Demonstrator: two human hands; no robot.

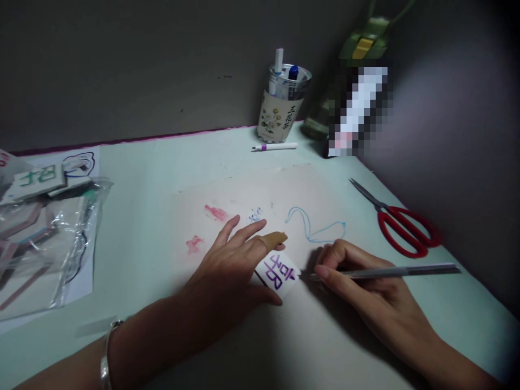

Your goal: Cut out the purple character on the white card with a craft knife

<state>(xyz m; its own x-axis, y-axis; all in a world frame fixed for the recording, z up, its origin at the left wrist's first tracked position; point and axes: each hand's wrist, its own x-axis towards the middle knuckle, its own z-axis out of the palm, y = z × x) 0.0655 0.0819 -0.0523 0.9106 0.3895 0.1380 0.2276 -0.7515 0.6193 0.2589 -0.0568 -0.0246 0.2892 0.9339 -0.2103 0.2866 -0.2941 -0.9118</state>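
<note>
A small white block with purple handwritten characters lies on the paper sheet in front of me. My left hand steadies it, thumb on the near edge and fingers on the far side; the other fingers are spread over the sheet. A tan bandage-like cover wraps one finger. My right hand pinches a slim silver pen-shaped tool, held nearly level. Its tip is close to the right corner of the block; whether it touches, I cannot tell, nor whether it is a knife or a pen.
Red-handled scissors lie at the right. A white marker rests before a cup of pens, beside a green bottle. Clear plastic bags with white blocks are at left. The paper sheet bears red and blue marks.
</note>
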